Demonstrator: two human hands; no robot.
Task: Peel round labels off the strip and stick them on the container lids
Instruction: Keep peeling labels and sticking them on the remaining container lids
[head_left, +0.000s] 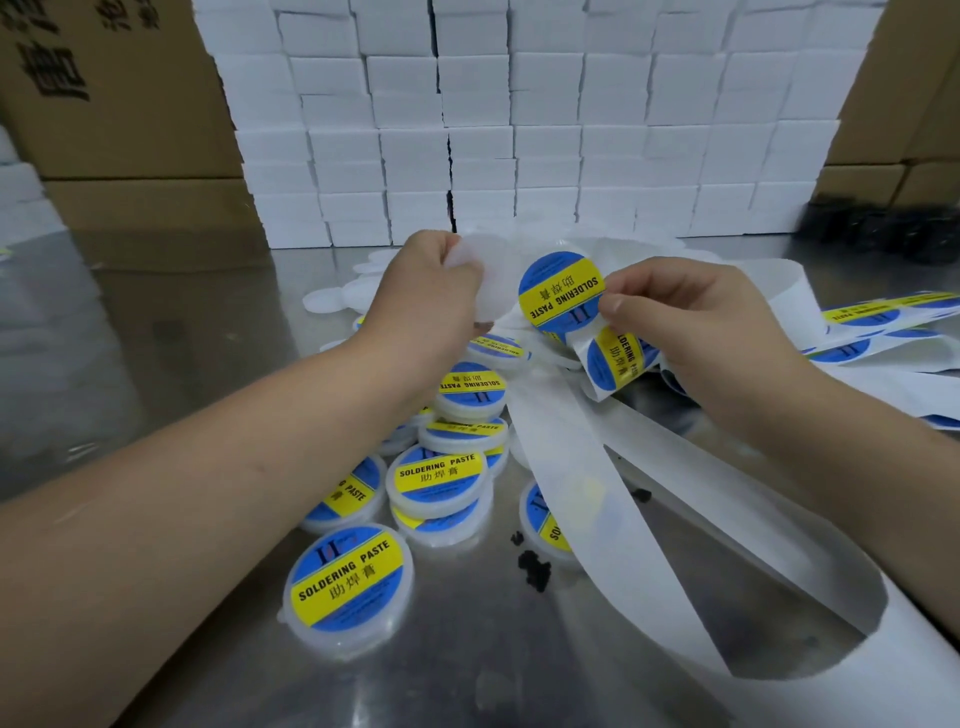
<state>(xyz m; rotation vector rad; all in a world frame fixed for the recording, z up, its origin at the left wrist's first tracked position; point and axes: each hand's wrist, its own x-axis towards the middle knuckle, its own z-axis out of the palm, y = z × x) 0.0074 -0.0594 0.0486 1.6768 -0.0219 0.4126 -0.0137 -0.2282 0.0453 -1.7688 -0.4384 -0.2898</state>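
The right hand (691, 322) pinches a peeled round label (561, 292) by its edge. The left hand (431, 291) grips a bare lid (488, 280), apparently just left of the label.

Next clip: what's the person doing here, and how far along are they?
A person is labelling lids by hand. The left hand holds a blank lid, while the right hand pinches a round label beside it, not yet stuck on. The label strip hangs under that hand. Many labelled containers are piled on the metal table.
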